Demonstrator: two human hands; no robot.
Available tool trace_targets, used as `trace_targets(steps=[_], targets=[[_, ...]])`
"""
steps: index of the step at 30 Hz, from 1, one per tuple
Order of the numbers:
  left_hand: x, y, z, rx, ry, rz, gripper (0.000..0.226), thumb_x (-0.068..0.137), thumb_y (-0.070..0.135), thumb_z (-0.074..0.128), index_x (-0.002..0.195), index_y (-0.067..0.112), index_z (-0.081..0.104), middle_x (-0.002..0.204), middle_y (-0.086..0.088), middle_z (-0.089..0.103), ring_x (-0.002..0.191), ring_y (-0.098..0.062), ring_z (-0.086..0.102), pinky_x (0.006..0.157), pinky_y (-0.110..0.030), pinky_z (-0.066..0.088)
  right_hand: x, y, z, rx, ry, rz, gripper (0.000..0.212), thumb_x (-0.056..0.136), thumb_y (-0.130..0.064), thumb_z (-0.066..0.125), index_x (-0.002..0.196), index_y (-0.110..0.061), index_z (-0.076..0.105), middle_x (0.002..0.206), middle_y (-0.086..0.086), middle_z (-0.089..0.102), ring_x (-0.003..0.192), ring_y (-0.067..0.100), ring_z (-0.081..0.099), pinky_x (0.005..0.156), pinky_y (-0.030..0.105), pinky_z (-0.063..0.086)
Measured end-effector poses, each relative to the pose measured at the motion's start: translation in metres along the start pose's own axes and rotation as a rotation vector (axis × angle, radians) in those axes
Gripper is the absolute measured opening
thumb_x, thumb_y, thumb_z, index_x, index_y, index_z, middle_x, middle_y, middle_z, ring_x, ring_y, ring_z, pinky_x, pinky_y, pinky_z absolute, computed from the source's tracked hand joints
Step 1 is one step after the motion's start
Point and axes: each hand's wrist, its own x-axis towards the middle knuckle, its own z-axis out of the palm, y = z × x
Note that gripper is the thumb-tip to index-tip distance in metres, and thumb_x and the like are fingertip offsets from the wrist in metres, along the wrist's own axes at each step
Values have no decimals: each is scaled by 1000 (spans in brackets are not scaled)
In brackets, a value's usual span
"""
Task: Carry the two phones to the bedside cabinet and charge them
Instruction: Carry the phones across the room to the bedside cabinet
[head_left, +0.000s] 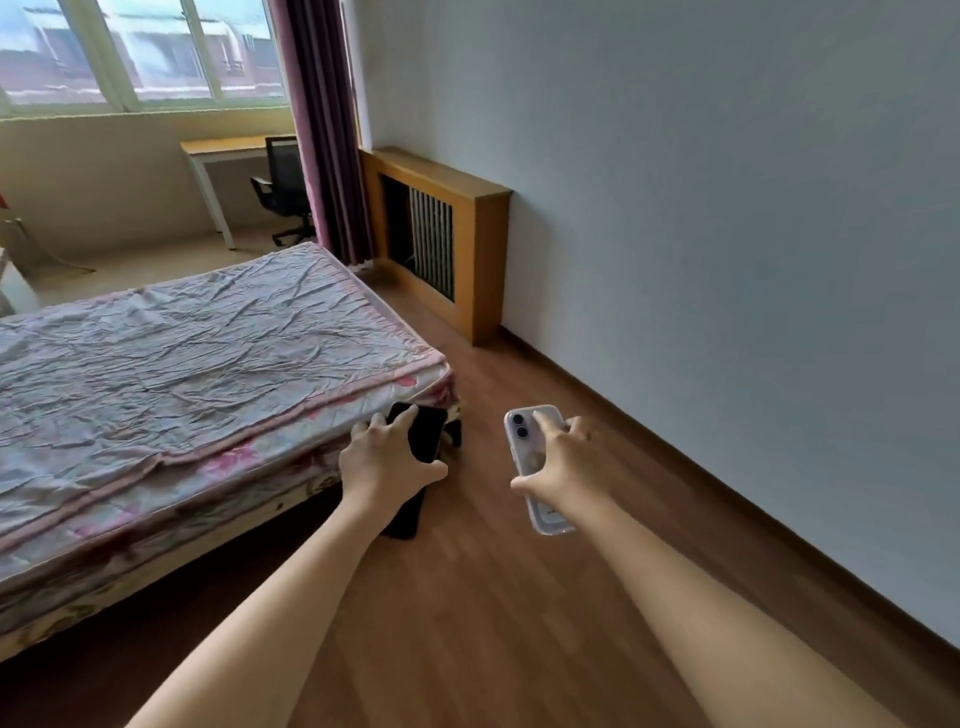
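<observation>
My left hand (382, 460) grips a black phone (428, 434) from above, held out over the wooden floor just beside the near corner of the bed. My right hand (563, 460) holds a white phone (522, 441) in a clear case, its back with two camera lenses facing up. Both arms reach forward, a little apart from each other. No bedside cabinet is in sight.
A bed (182, 364) with a crumpled pale sheet fills the left. A wooden radiator cover (480, 249) stands against the grey wall on the right. Farther back are a purple curtain (327, 130), a black office chair (283, 187) and a desk (223, 148) under the window.
</observation>
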Motion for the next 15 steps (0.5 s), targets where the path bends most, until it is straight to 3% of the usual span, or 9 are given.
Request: trace_targets(steps=[5, 10, 15], targets=[[45, 71, 29, -3, -31, 103, 91, 62, 60, 66, 144, 35, 36, 135, -5, 53, 117, -30, 51, 81, -39, 51, 33, 56, -28, -6, 34, 81, 89, 69, -45, 77, 142, -27, 30, 130, 8, 37, 114, 23, 48, 71, 23, 38], [99, 125, 55, -25, -16, 168, 90, 63, 62, 67, 143, 34, 38, 134, -4, 55, 115, -30, 53, 83, -40, 53, 81, 94, -48, -29, 60, 136, 84, 67, -45, 78, 137, -26, 35, 126, 8, 37, 106, 22, 46, 67, 27, 40], [157, 174, 75, -62, -20, 201, 87, 66, 58, 69, 144, 31, 39, 133, -6, 56, 116, -30, 53, 83, -39, 49, 148, 127, -60, -88, 90, 173, 90, 62, -51, 79, 137, -28, 34, 125, 8, 40, 111, 25, 42, 67, 28, 41]])
